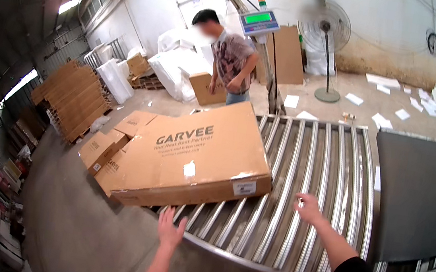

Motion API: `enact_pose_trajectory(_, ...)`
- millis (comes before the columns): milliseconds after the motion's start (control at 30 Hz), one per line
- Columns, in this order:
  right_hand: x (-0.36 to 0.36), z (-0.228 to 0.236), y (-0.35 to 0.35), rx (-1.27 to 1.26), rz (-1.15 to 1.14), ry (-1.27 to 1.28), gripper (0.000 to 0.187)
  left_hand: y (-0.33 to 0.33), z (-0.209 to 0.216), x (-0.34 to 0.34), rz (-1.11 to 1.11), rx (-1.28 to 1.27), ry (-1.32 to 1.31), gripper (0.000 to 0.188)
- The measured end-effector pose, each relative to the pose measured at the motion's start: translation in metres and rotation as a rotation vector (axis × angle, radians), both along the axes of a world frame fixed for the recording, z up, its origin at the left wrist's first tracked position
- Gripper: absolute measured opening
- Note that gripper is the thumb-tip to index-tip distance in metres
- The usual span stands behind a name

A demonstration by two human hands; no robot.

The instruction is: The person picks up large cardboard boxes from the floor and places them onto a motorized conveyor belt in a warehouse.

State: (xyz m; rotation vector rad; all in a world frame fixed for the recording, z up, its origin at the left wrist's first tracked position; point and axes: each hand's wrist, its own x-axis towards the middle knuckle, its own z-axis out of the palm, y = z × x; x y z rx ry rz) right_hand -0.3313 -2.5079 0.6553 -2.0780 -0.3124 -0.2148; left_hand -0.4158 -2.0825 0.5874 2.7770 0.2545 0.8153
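A large flat cardboard box (pixel 197 158) with dark print and a white label lies tilted at the left end of the roller conveyor (pixel 288 234). My left hand (pixel 170 230) is just below the box's near edge, fingers spread and pointing up; whether the fingertips touch the box I cannot tell. Over the rollers, to the right of the box's corner, my right hand (pixel 308 208) is held with its fingers apart, holding nothing.
More cardboard boxes (pixel 97 149) sit beyond the large box's left side. Another person (pixel 236 58) stands behind the conveyor, near a scale display (pixel 259 22) and a pedestal fan (pixel 325 44). A dark belt (pixel 415 198) adjoins the rollers at right. Stacked cardboard (pixel 71 100) stands far left.
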Motion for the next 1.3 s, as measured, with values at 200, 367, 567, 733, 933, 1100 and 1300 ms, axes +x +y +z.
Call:
enact_pose_trajectory(200,-0.004,-0.122,0.022,-0.214,0.308,-0.232,0.027,0.007,-0.026,0.208,0.063,0.343,0.214,0.089)
enact_pose_trajectory(367,-0.088,-0.244,-0.093,-0.327,-0.085,-0.005,0.023,-0.031,0.002,0.216,0.027,0.170,0.615,0.098)
enact_pose_trajectory(567,-0.155,-0.187,-0.092,-0.210,-0.473,0.181,0.019,-0.009,0.005,0.213,-0.047,0.141,0.520,0.096)
enact_pose_trajectory(733,-0.188,-0.124,-0.004,-0.148,-0.638,0.240,0.023,0.009,0.000,0.213,-0.079,0.162,0.437,0.093)
enact_pose_trajectory(933,-0.245,-0.120,0.072,-0.257,-0.595,0.469,0.031,0.056,-0.023,0.233,-0.106,0.171,0.394,0.091)
enact_pose_trajectory(1100,-0.286,-0.109,0.095,-0.273,-0.675,0.471,0.032,0.093,-0.024,0.241,-0.118,0.120,0.432,0.088)
enact_pose_trajectory(1300,-0.339,-0.106,0.094,-0.315,-0.720,0.511,0.033,0.112,-0.014,0.238,-0.159,0.202,0.557,0.094)
